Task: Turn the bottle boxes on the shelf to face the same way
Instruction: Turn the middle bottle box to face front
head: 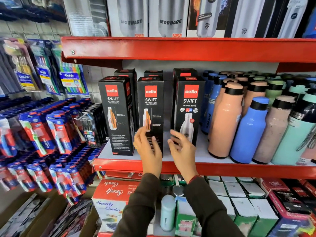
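Observation:
Three black Cello Swift bottle boxes stand upright in the front row of the middle shelf (130, 164), with more of them behind. The left box (118, 115) and the middle box (151, 106) show a side panel with a copper bottle cutaway. The right box (189, 110) shows a steel bottle and badges. My left hand (147, 145) is in front of the lower part of the middle box, fingers spread and blurred. My right hand (182, 146) hovers by the lower left corner of the right box, fingers apart. Neither hand holds anything.
Loose peach, blue, grey and mint bottles (248, 127) crowd the shelf to the right of the boxes. Toothbrush packs (51, 130) hang on the wall at left. Steel bottle boxes (169, 17) fill the upper shelf, and cartons (111, 200) sit below.

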Tool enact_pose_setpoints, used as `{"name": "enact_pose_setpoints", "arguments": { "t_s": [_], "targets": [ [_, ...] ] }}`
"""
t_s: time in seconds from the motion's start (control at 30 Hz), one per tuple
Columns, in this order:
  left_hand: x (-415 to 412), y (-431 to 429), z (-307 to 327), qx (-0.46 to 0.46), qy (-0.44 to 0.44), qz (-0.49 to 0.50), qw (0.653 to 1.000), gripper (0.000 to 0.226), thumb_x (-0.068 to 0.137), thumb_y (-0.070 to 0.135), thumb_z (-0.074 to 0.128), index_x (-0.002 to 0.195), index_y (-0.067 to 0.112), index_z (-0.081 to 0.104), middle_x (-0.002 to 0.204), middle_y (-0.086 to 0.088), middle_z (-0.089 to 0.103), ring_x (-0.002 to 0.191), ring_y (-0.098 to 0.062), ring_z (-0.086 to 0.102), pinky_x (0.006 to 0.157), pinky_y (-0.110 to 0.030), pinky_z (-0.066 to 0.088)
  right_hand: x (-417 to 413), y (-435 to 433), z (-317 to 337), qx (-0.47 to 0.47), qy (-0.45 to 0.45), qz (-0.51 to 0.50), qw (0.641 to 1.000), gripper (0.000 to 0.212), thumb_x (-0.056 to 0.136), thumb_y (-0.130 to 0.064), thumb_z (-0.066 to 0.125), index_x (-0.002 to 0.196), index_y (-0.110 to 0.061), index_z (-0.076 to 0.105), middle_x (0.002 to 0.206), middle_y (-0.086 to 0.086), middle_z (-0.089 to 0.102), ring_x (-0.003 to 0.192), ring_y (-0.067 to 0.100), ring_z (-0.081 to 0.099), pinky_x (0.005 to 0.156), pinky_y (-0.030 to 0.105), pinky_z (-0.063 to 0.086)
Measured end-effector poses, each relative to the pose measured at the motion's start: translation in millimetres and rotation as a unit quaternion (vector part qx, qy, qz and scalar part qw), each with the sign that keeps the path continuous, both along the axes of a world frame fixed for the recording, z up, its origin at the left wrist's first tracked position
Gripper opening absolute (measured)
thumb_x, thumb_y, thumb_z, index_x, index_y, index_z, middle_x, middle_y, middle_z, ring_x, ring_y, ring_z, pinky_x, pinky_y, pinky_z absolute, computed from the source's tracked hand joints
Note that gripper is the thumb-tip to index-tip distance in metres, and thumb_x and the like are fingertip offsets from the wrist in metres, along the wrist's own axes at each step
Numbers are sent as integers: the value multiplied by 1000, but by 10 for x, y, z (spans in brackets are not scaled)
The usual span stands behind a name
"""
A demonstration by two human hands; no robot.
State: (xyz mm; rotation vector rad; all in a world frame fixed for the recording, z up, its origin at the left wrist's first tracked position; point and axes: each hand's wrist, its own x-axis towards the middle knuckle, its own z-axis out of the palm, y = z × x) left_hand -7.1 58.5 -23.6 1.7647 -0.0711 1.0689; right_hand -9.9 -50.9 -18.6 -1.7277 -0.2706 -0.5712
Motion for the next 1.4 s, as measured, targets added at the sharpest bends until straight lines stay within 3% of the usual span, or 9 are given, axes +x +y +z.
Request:
{"name": "enact_pose_setpoints", "arguments": {
  "t_s": [0.17, 0.3, 0.43, 0.63, 0.73, 0.83, 0.9, 1.07, 1.4],
  "targets": [
    [113, 253, -52, -20, 32, -55, 998, 53, 99, 7, 47, 150, 17, 35, 144, -7, 37, 137, -20, 42, 116, -36, 37, 115, 225, 10, -22, 42, 31, 998, 44, 99, -10, 51, 142, -14, 46, 138, -3, 52, 128, 4, 49, 104, 11, 41],
    [157, 397, -72, -57, 75, -79, 992, 48, 102, 13, 46, 149, 19, 38, 145, -4, 45, 131, -13, 50, 109, -25, 41, 175, 342, -5, -25, 64, 20, 997, 45, 100, -11, 49, 144, -14, 43, 134, -6, 51, 126, 3, 48, 93, -4, 35],
    [195, 502, -94, -74, 152, -111, 979, 38, 103, 16, 47, 141, 10, 51, 131, -9, 64, 108, -4, 59, 84, 7, 37, 219, 414, -20, -16, 73, -15, 997, 44, 99, -13, 51, 143, -15, 44, 130, -3, 55, 118, 3, 53, 87, -5, 38],
    [203, 636, -51, -77, 174, -139, 972, 36, 101, 18, 52, 135, 7, 58, 130, -9, 66, 109, -3, 58, 80, 10, 36, 171, 460, -23, -6, 73, -17, 997, 49, 96, -8, 55, 143, -20, 45, 130, -7, 57, 113, -13, 54, 94, 4, 43],
    [184, 717, -48, -86, 167, -157, 970, 35, 100, 24, 55, 131, 10, 62, 126, -5, 70, 103, 3, 62, 87, 4, 43, 150, 451, -37, -18, 83, 1, 996, 66, 88, -13, 69, 145, -27, 40, 134, -10, 57, 121, -2, 54, 102, 18, 46],
    [190, 770, -138, -137, 164, -191, 958, 44, 96, 48, 52, 125, 19, 69, 118, -1, 75, 109, -6, 69, 101, -36, 55, 108, 454, 10, -43, 70, -8, 997, 80, 77, -23, 81, 144, -33, 38, 126, -20, 55, 121, -4, 53, 100, 17, 44],
    [167, 779, -151, -170, 164, -200, 951, 47, 94, 53, 49, 122, 21, 70, 114, 2, 76, 110, -8, 70, 100, -44, 56, 94, 462, 39, -51, 59, -14, 997, 84, 71, -26, 85, 141, -35, 40, 122, -25, 56, 119, -8, 53, 100, 18, 46],
    [30, 744, -75, -213, 149, -204, 944, 36, 101, 37, 50, 117, 15, 73, 111, 3, 77, 107, -12, 72, 98, -47, 57, 101, 506, 86, -59, 50, -37, 996, 93, 63, -41, 89, 141, -30, 39, 126, -18, 60, 118, -1, 57, 99, 23, 50],
    [8, 743, -61, -141, 110, -164, 970, 32, 102, 24, 51, 131, 17, 63, 128, 2, 69, 121, -7, 63, 105, -32, 51, 117, 553, 113, -40, 52, -73, 995, 92, 62, -26, 88, 140, -26, 39, 112, -33, 51, 104, -23, 51, 83, -1, 43]
  ]
}}
